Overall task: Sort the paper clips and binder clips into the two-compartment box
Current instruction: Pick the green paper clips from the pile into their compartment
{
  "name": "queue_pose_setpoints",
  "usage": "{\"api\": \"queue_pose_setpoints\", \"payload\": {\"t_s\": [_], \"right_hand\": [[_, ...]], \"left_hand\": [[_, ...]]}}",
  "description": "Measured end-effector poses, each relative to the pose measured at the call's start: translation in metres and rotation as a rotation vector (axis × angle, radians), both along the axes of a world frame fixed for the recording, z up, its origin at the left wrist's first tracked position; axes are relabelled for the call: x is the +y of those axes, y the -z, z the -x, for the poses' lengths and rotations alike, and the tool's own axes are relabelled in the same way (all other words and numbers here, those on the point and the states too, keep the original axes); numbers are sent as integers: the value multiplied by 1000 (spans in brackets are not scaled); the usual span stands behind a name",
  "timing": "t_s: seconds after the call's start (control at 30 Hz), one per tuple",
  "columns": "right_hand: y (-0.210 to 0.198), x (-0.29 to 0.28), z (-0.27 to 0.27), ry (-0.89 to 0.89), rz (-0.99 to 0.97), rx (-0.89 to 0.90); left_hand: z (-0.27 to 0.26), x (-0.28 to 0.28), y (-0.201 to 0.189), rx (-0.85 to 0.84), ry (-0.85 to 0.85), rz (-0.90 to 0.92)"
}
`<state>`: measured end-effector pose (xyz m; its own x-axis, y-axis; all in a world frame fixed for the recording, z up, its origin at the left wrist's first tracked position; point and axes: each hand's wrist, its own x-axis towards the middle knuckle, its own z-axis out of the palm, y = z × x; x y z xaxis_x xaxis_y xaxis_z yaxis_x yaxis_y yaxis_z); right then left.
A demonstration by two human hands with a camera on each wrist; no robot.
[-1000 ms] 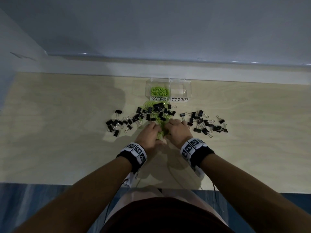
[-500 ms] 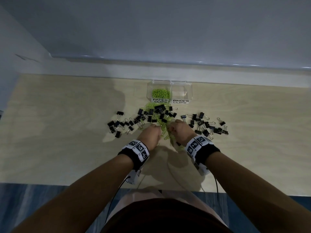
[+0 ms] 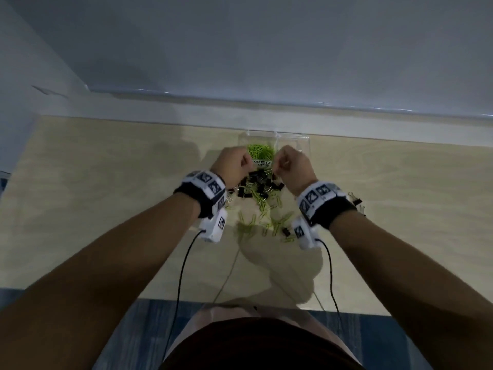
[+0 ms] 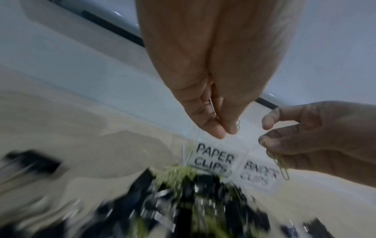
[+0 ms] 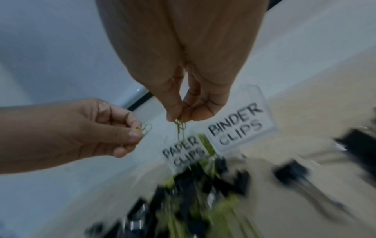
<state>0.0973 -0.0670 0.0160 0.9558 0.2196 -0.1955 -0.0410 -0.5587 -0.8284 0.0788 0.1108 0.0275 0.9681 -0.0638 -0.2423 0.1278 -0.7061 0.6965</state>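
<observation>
A clear two-compartment box stands at the table's back; its left half, labelled PAPER CLIPS, holds green paper clips. Its right half is labelled BINDER CLIPS. My left hand hovers just before the box and pinches a few green paper clips. My right hand is beside it and pinches paper clips that dangle from its fingertips. Below the hands lies a mixed heap of black binder clips and loose green paper clips.
More black binder clips lie right of my right wrist. The light wooden table runs to a white wall ledge behind the box. Cables hang from both wrist cameras towards the table's near edge.
Both hands have lifted from the pile near the table's middle and moved forward to the box, each carrying green paper clips.
</observation>
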Motion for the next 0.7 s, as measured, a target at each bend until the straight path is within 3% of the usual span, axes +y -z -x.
{"api": "queue_pose_setpoints", "payload": {"t_s": [0.1, 0.23, 0.43, 0.5, 0.6, 0.7], "right_hand": [[-16, 17, -34, 124, -41, -34], [-13, 36, -58, 178, 34, -45], [1, 11, -39, -37, 211, -99], [2, -9, -12, -140, 254, -91], [9, -41, 33, -321, 363, 105], [23, -58, 66, -443, 492, 62]], "left_hand": [[-33, -4, -8, -88, -70, -51], [-51, -11, -8, -51, -51, -152], [-3, 1, 1, -153, 27, -166], [33, 9, 11, -86, 104, -157], [84, 22, 36, 84, 194, -202], [110, 22, 56, 120, 213, -341]]}}
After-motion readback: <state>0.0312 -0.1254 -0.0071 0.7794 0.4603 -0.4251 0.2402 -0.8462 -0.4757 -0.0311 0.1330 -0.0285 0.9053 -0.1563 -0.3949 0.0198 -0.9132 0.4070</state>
